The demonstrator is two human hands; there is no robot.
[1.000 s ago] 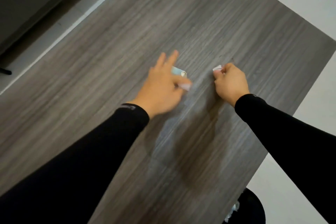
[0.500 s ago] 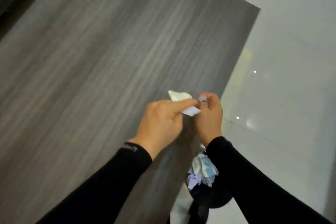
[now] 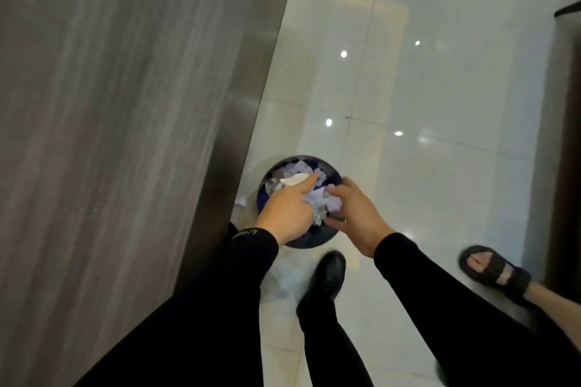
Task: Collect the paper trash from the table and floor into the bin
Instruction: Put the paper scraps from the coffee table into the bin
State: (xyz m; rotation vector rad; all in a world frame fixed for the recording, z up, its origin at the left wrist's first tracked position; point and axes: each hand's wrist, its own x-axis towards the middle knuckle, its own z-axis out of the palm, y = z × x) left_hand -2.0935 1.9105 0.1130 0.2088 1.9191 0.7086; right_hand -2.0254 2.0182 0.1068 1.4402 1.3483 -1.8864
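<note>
Both hands hang over the bin point(image 3: 333, 174). The left hand point(image 3: 287, 212) is curled, pinching a white paper scrap point(image 3: 294, 181) at its fingertips; the right hand point(image 3: 353, 214) is loosely cupped on pale crumpled paper point(image 3: 317, 198) — whether it truly grips is unclear. The hands hide much of the bin's mouth, and the motion-blurred scraps inside cannot be counted. One small white piece point(image 3: 241, 201) lies on the floor point(image 3: 424, 88) left of the bin, by the table point(image 3: 125, 104) edge.

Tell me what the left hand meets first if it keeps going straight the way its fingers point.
The left hand, gripping a white scrap, points up-right over the bin. It would likely meet the paper heaped in the bin first, then the far rim, though its height above them is unclear.
</note>
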